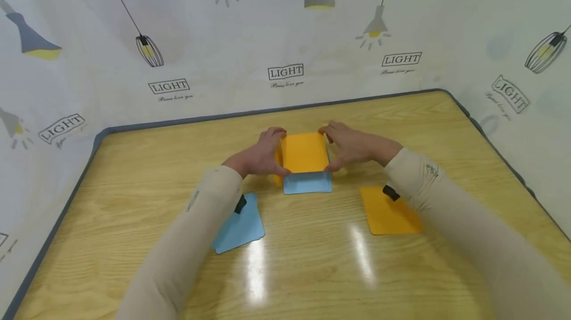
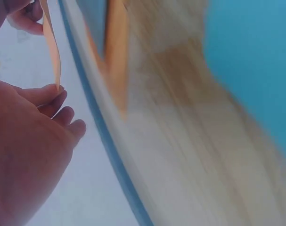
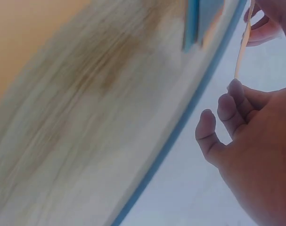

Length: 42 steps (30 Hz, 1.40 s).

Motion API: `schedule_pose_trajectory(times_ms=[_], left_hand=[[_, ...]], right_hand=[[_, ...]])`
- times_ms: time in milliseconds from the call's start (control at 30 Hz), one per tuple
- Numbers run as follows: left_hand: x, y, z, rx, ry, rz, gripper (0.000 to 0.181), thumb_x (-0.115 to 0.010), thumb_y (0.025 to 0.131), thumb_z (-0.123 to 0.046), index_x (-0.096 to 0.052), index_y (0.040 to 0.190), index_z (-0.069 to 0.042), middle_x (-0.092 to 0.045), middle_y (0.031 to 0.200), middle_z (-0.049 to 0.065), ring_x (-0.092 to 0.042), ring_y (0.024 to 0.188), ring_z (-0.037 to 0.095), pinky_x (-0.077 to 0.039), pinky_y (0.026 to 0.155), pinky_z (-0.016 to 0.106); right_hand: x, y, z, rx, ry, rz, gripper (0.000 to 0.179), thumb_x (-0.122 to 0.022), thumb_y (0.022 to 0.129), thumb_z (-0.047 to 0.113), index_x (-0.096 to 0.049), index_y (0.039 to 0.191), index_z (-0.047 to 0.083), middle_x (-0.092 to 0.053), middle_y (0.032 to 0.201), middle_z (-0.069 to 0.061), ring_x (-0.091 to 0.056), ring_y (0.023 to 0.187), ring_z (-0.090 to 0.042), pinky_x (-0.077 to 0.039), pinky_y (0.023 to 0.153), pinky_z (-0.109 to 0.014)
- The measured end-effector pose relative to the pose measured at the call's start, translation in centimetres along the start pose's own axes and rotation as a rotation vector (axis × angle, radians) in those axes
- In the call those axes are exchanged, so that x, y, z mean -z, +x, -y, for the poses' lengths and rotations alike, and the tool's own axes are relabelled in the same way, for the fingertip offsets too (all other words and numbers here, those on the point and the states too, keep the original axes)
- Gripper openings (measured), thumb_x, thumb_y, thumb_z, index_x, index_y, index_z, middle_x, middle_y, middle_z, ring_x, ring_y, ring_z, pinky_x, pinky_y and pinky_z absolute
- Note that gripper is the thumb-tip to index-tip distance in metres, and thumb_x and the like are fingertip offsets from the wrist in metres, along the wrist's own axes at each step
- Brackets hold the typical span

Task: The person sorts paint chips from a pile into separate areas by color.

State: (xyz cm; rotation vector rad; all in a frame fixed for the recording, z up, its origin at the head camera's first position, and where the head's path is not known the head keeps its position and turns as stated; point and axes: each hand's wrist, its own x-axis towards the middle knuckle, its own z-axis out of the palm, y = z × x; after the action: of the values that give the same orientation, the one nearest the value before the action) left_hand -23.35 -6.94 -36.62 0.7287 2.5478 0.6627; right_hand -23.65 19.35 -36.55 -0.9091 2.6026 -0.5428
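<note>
Between both hands an orange square card [image 1: 305, 152] is held by its left and right sides, above the table. My left hand [image 1: 262, 154] pinches its left edge, and my right hand [image 1: 352, 147] pinches the right edge. In the left wrist view the card [image 2: 52, 47] appears edge-on and thin, slightly bowed. Under it, a light blue card [image 1: 308, 185] shows at the front. An orange piece [image 1: 278, 181] stands at the left, and blue upright edges [image 3: 190, 28] show in the right wrist view. How these lower pieces join is partly hidden.
Light blue cards [image 1: 243, 231] lie on the wooden table [image 1: 308, 260] near the left forearm. Another orange card [image 1: 388, 216] lies beneath the right forearm. A patterned white curtain [image 1: 241, 37] rises behind the table's dark edge [image 1: 267, 110].
</note>
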Motion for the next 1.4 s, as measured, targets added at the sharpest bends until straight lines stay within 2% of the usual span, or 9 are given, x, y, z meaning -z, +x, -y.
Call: schedule_pose_trajectory(times_ms=[200,367,633,833,1100,1400], left_hand=[[-1.0,-1.0,-2.5,-0.089,-0.038,0.017,0.100,-0.080,0.079,-0.029,-0.020,0.151,0.004,-0.010,0.157,0.011,-0.014,0.139,0.027,-0.026,0.112,0.038],[-2.1,-1.3,-4.5,-0.135,0.010,0.019,0.102,-0.079,0.080,-0.033,-0.018,0.152,0.005,-0.010,0.158,0.012,-0.011,0.142,0.026,-0.026,0.112,0.038],[-4.1,-1.2,-6.7,-0.154,0.073,0.046,0.102,-0.078,0.082,-0.041,-0.019,0.152,0.005,-0.012,0.158,0.013,-0.007,0.143,0.028,-0.026,0.112,0.040],[-5.5,-1.3,-8.2,-0.159,0.124,0.084,0.102,-0.076,0.082,-0.045,-0.020,0.152,0.005,-0.011,0.159,0.014,-0.005,0.144,0.029,-0.025,0.112,0.038],[-7.4,-0.9,-10.2,-0.188,0.283,0.085,0.103,-0.074,0.080,-0.053,-0.026,0.150,0.005,-0.018,0.158,0.016,-0.008,0.145,0.028,-0.022,0.113,0.029],[-9.3,-0.6,-11.9,-0.215,0.483,0.094,0.104,-0.068,0.081,-0.063,-0.030,0.149,0.006,-0.023,0.155,0.020,-0.004,0.147,0.033,-0.015,0.115,0.030]], right_hand=[[0.5,-3.9,0.3,-0.004,-0.020,-0.024,0.094,-0.082,0.075,0.040,-0.034,0.143,-0.005,-0.046,0.108,-0.017,-0.042,0.095,-0.026,-0.040,0.079,-0.039],[0.5,-7.0,0.1,0.002,-0.014,-0.060,0.094,-0.083,0.074,0.039,-0.035,0.142,-0.004,-0.045,0.105,-0.015,-0.041,0.091,-0.024,-0.039,0.075,-0.038],[-0.2,-10.4,-0.4,-0.035,0.081,-0.055,0.089,-0.084,0.075,0.037,-0.037,0.140,-0.001,-0.041,0.102,-0.012,-0.041,0.092,-0.027,-0.037,0.074,-0.039],[-0.8,-12.4,-0.6,-0.043,0.078,-0.043,0.090,-0.084,0.074,0.041,-0.039,0.139,-0.002,-0.041,0.099,-0.010,-0.041,0.091,-0.025,-0.037,0.073,-0.038],[-1.7,-14.9,-1.4,-0.046,0.051,-0.062,0.092,-0.085,0.071,0.044,-0.042,0.138,-0.003,-0.042,0.097,-0.005,-0.042,0.090,-0.022,-0.039,0.074,-0.036],[-2.5,-16.7,-1.9,-0.032,0.025,-0.058,0.091,-0.087,0.070,0.041,-0.044,0.135,-0.005,-0.042,0.095,-0.003,-0.041,0.090,-0.019,-0.039,0.077,-0.035]])
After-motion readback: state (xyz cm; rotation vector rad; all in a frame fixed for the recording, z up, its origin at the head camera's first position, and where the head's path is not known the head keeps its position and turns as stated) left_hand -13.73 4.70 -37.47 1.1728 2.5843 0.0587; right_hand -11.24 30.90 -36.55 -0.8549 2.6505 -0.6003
